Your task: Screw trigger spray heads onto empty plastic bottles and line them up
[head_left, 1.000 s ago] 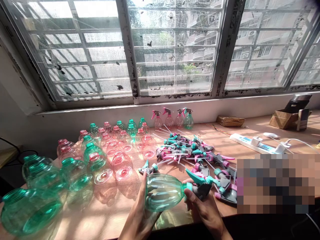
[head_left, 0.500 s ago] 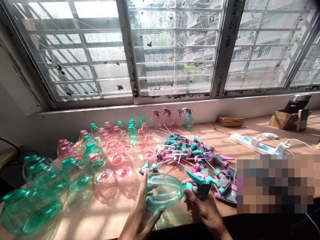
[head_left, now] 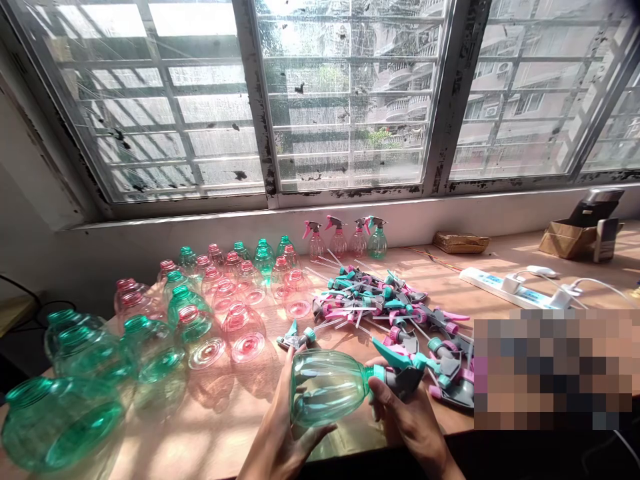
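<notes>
Plastic bottles [head_left: 235, 330] are ranged at left on a wooden workbench [head_left: 425, 257], with trigger sprayer heads [head_left: 380, 300] heaped at centre and a power strip [head_left: 510, 288] placed at right, below a window [head_left: 350, 100].

I'm holding both hands up, my left hand [head_left: 280, 437] cupped underneath, my right hand [head_left: 407, 423] gripping, fingers [head_left: 385, 393] curled inward.

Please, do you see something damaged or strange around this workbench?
The window frame looks damaged: its pale paint is flaking away in dark, rough patches, especially along the uprights and bottom rail.
</notes>
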`<state>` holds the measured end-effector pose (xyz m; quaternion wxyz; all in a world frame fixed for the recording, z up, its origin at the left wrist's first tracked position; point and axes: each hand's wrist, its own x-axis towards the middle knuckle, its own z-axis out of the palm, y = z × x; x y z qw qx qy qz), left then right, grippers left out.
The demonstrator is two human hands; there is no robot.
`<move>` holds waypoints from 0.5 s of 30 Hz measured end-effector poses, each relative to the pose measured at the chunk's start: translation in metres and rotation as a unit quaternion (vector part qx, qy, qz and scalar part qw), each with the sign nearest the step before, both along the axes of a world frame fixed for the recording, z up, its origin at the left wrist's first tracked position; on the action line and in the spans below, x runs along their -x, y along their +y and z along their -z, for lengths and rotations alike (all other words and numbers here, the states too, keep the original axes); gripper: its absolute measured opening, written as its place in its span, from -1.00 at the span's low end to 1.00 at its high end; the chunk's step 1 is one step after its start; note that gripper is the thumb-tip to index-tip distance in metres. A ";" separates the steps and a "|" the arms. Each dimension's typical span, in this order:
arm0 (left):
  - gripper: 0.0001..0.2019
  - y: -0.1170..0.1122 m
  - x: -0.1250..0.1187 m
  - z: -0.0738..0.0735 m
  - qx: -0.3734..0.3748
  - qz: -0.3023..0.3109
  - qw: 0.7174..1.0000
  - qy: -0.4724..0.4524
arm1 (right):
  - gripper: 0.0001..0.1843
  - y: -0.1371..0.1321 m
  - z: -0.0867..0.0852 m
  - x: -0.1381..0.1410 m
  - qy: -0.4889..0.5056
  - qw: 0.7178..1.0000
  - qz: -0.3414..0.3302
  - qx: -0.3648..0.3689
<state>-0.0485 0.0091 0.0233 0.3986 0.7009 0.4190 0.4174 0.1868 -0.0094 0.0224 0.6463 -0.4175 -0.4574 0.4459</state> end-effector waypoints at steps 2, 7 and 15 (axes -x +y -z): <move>0.01 0.003 -0.002 0.003 -0.006 -0.002 1.000 -0.005 | -0.54 0.000 0.000 0.000 0.003 1.000 -0.002 -0.001; -0.01 0.003 -0.004 0.005 -0.014 0.001 1.000 -0.019 | -0.54 -0.001 -0.002 0.000 0.005 1.000 -0.009 0.002; 0.00 -0.009 0.003 -0.004 -0.007 0.002 1.000 0.009 | -0.52 -0.003 -0.009 0.000 0.001 1.000 -0.014 0.009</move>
